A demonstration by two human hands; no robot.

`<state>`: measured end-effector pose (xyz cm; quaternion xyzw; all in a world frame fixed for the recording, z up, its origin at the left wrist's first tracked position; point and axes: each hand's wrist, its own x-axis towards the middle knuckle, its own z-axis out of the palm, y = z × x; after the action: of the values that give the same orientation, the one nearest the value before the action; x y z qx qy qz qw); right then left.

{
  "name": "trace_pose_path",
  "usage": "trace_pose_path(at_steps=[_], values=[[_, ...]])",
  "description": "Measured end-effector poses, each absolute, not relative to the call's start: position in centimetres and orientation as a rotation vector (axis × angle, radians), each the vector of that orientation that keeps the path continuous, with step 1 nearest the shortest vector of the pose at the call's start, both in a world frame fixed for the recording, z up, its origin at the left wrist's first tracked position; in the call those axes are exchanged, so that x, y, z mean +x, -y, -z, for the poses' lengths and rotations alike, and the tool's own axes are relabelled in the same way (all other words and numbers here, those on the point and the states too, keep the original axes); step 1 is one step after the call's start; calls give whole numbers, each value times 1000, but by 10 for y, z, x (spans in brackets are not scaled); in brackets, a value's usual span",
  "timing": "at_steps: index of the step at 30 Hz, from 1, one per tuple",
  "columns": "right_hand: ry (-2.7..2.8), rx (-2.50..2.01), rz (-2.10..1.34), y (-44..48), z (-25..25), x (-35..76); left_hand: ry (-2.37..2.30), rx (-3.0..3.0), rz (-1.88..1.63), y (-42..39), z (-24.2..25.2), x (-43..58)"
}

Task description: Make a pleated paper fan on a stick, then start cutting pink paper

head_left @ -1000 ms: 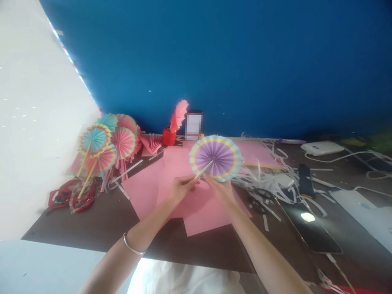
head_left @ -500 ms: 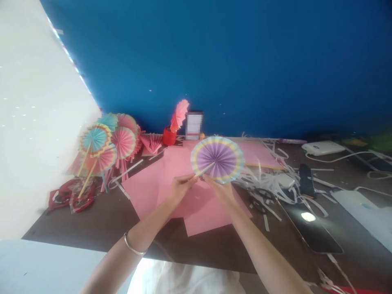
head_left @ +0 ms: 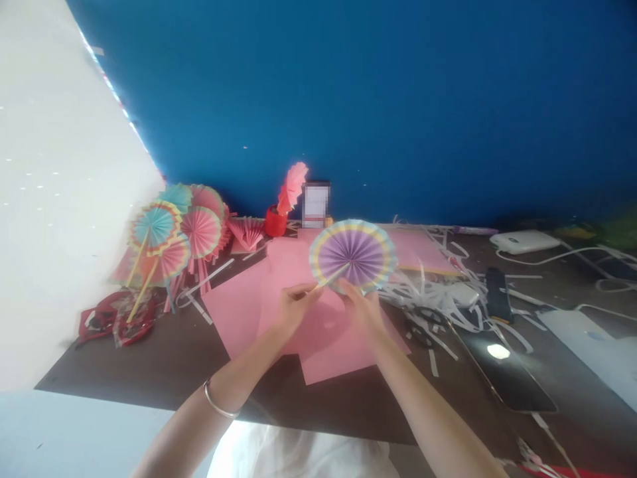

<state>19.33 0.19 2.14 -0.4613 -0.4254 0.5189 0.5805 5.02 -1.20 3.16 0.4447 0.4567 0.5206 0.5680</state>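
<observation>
As the head view shows it, a round paper fan (head_left: 355,242) is held in the air over the pink sheets (head_left: 323,338), face turned toward the wearer. Its pleats radiate from a pinched centre: purple fills most of the disc, a yellow band circles that, and pale blue (softly scalloped at the edge) makes the rim. A thin, pale stick (head_left: 332,277) slants from near the centre down past the rim toward the left hand (head_left: 296,309), whose thumb and fingers are pinched around its lower end. The right hand (head_left: 363,305) is at the fan's lower edge, one digit overlapping the front of the rim; its other fingers are partly hidden, so I cannot tell whether they are closed on the paper. Left of the pink sheets stands a cluster of finished-looking fans (head_left: 200,231) in pink, turquoise and yellow; behind them is a red cup (head_left: 275,222), and to their right lie tangled white strips (head_left: 455,299) and a dark phone (head_left: 512,378).
</observation>
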Motion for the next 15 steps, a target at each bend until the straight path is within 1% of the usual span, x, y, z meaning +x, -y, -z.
trace_pose_path(at_steps=[2, 6, 15], values=[[961, -1037, -1211, -5, -21, 194, -1098, 1068, -1172, 12, -32, 50], [996, -1124, -1171, -7, -22, 197, -1128, 1125, -1099, 11, -31, 49], [1127, -1150, -1095, -8, -24, 200, -1066, 1094, -1131, 10, -28, 48]])
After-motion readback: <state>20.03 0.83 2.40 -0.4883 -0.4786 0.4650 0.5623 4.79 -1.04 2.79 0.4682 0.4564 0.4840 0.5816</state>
